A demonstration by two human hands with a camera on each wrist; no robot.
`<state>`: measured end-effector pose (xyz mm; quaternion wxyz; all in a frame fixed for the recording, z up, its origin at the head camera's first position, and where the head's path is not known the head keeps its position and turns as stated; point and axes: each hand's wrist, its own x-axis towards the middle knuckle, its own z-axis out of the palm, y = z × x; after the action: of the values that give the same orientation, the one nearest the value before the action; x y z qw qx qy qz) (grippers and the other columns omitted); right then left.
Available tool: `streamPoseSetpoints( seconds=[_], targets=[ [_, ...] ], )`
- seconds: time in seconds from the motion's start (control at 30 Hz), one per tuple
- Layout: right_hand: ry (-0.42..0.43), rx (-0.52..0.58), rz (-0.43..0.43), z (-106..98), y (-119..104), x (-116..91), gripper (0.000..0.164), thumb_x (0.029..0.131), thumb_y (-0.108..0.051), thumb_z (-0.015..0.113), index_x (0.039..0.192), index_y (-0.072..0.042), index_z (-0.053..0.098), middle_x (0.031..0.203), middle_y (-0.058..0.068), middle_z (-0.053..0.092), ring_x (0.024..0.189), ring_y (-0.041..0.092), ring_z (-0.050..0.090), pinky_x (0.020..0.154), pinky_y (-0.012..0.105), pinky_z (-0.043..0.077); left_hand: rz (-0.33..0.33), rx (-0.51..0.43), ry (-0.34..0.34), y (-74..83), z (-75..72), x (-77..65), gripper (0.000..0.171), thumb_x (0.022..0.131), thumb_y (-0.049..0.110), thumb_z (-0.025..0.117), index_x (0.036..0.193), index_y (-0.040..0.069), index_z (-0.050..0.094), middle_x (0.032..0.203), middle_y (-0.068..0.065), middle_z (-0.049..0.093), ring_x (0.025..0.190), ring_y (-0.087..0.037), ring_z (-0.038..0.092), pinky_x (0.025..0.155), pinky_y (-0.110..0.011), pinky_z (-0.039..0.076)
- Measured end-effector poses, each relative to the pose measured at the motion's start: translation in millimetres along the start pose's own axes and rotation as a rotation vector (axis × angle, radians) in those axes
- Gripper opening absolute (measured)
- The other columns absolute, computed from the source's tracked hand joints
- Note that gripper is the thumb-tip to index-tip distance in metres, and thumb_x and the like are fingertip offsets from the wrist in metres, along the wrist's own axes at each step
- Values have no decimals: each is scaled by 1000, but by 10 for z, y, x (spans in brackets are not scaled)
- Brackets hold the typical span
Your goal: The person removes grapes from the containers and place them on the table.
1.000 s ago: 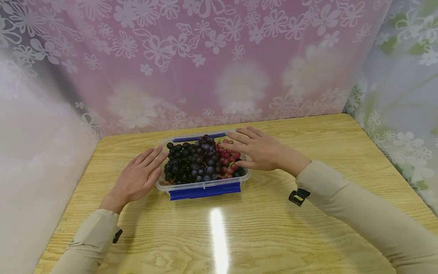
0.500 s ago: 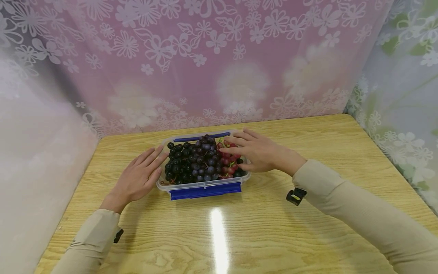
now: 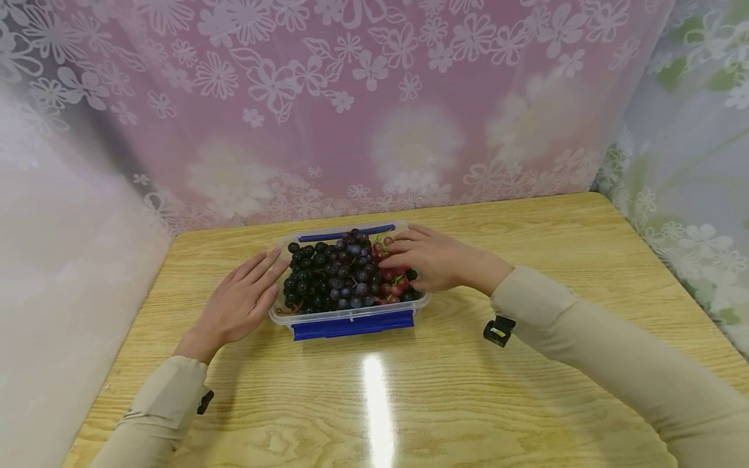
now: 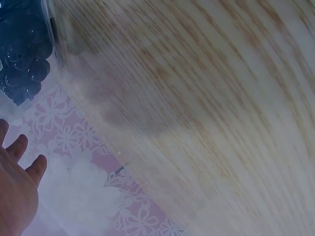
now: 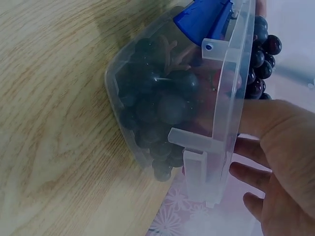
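Note:
A clear plastic box point(image 3: 345, 318) with blue latches stands on the table, filled with bunches of grapes. Black grapes point(image 3: 307, 279) lie at its left, dark purple grapes point(image 3: 351, 270) in the middle and red grapes point(image 3: 391, 287) at the right. My left hand point(image 3: 234, 309) lies along the box's left side, fingers straight and fingertips at the rim. Over the right rim reaches my right hand point(image 3: 443, 260), its fingers bent slightly above the red grapes and its thumb apart from them. In the right wrist view the thumb point(image 5: 261, 118) crosses the rim; whether the fingertips touch grapes is hidden.
The wooden table point(image 3: 515, 390) extends around the box. Behind it hangs a pink flowered curtain point(image 3: 328, 130), and pale curtains flank both sides. Dark cameras point(image 3: 499, 330) are worn at the wrists.
My right hand has moved a little left and down over the red grapes, its fingers bending more. My left hand has stayed at the box's left side.

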<state>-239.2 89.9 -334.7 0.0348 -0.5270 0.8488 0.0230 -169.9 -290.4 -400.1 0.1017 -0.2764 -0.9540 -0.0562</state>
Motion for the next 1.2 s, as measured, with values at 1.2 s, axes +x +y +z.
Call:
streamPoseSetpoints(
  seconds=[1.2],
  targets=[
    [-103,-154,13,-47,36,264,38,79,-28,79,111,-22,60,117,2,57,113,28,46,113,51,15,-26,-50,-6,25,19,-5,51,104,26,40,152,15,30,159,-3,16,143,-27,17,113,-45,18]
  ],
)
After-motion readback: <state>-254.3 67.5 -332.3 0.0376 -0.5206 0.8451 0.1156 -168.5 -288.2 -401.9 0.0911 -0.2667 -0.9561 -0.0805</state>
